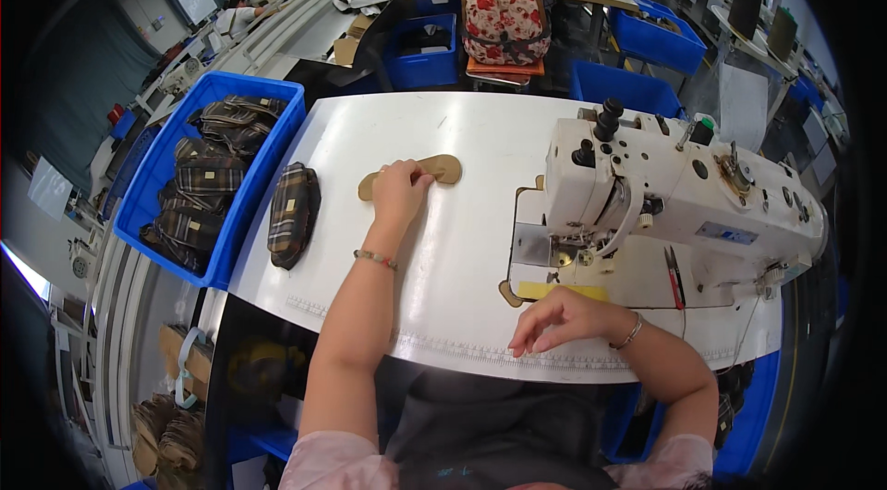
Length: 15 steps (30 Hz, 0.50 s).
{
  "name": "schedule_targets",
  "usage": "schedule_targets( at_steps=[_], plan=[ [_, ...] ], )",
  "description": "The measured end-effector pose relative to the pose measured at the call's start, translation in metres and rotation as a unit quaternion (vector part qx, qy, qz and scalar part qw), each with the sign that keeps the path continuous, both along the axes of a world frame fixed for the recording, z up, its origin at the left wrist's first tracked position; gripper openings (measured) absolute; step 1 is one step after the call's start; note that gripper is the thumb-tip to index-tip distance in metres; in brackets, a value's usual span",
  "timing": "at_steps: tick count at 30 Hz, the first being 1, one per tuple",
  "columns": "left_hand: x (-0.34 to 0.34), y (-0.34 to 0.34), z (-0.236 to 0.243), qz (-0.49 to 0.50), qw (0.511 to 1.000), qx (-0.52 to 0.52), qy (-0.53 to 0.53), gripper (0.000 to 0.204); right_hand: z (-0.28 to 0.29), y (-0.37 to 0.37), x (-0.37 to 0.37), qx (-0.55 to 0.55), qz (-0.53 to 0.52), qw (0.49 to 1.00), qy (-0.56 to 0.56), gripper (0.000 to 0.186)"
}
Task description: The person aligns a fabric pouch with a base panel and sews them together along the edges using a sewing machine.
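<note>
My left hand (pixel 405 187) is closed on a tan, rounded oblong piece (pixel 446 168) lying on the white sewing table (pixel 323 122). My right hand (pixel 559 322) hangs over the table's front part with curled fingers apart and nothing in them, beside a yellow strip (pixel 536 290) at the sewing machine's base. The white machine (pixel 665 194) fills the table's right side, with black-and-red thread snips (pixel 674 278) lying at its bed. Left of my left hand is a folded brown plaid pouch (pixel 294 213) with a small pale label.
A blue bin (pixel 125 220) of plaid pieces sits at the table's left edge. A printed ruler strip runs along the front edge. Behind the table are more blue bins (pixel 628 84) and a person in a floral top (pixel 499 10) seated at another machine. Brown bundles (pixel 171 435) lie low left.
</note>
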<state>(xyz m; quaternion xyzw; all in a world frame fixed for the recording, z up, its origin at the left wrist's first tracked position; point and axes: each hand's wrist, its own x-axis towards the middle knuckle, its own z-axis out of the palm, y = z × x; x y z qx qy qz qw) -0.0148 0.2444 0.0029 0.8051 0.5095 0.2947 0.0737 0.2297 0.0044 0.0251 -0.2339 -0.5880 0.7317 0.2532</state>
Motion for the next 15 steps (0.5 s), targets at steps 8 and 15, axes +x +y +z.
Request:
schedule_targets(
  at_steps=[8,15],
  plan=[
    [0.013,-0.068,0.005,-0.172,0.969,-0.174,-0.033,0.02,0.007,-0.016,-0.007,0.39,-0.265,0.82,-0.322,0.02],
    [-0.019,-0.109,0.016,-0.17,0.979,0.11,0.015,0.023,-0.002,-0.024,-0.005,0.515,-0.155,0.683,-0.494,0.081]
  ],
)
